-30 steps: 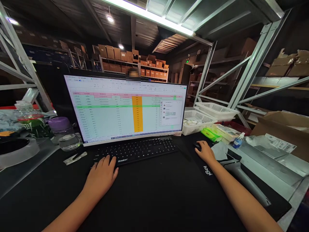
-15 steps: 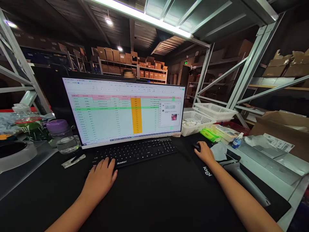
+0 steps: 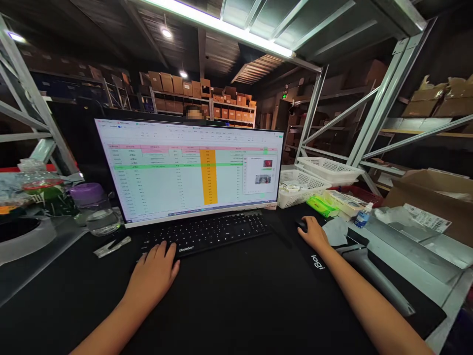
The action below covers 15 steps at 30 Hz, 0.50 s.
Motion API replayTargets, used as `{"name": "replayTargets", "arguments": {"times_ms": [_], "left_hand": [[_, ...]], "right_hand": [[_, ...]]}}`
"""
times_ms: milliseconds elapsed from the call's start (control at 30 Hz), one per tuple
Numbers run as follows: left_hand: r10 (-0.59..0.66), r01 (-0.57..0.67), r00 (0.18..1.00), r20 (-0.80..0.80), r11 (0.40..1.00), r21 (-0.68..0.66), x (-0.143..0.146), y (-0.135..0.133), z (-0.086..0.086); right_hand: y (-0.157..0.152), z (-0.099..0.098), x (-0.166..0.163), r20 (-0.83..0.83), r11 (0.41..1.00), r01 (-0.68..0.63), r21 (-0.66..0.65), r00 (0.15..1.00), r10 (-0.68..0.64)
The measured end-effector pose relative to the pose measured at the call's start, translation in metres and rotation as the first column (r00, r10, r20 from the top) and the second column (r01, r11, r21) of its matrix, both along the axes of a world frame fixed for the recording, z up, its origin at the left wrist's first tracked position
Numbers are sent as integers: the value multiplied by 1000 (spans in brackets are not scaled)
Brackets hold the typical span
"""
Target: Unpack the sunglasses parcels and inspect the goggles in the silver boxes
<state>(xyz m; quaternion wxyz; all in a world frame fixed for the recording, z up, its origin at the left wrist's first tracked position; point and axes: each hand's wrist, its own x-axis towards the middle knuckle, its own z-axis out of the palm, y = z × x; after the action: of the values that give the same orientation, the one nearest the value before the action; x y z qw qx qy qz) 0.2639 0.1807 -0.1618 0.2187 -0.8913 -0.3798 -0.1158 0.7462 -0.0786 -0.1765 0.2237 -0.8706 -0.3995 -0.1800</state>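
My left hand rests palm down, fingers spread, at the lower left edge of a black keyboard. My right hand lies over a black computer mouse, closed on it. Behind the keyboard stands a wide monitor. Its screen has a spreadsheet with an orange column and a green row, and a small chat window with pictures at the right. A black desk mat marked "logi" lies under both arms.
Left stand a purple-lidded jar, a green-labelled bottle, a tape roll and thread snips. Right are white baskets, a green wipes pack, a spray bottle, a grey handheld scanner and a carton. A person's head shows behind the monitor.
The small chat window has scrolled: the red picture sits higher and another picture shows beneath it. Both my hands stay in place. The head behind the monitor has shifted slightly left.
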Motion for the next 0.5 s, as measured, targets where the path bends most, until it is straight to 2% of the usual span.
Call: {"name": "replayTargets", "arguments": {"times_ms": [500], "left_hand": [[28, -28, 999, -26, 1000, 7, 1, -2, 3]], "right_hand": [[2, -4, 4, 2, 1000, -6, -1, 1000, 6]]}}
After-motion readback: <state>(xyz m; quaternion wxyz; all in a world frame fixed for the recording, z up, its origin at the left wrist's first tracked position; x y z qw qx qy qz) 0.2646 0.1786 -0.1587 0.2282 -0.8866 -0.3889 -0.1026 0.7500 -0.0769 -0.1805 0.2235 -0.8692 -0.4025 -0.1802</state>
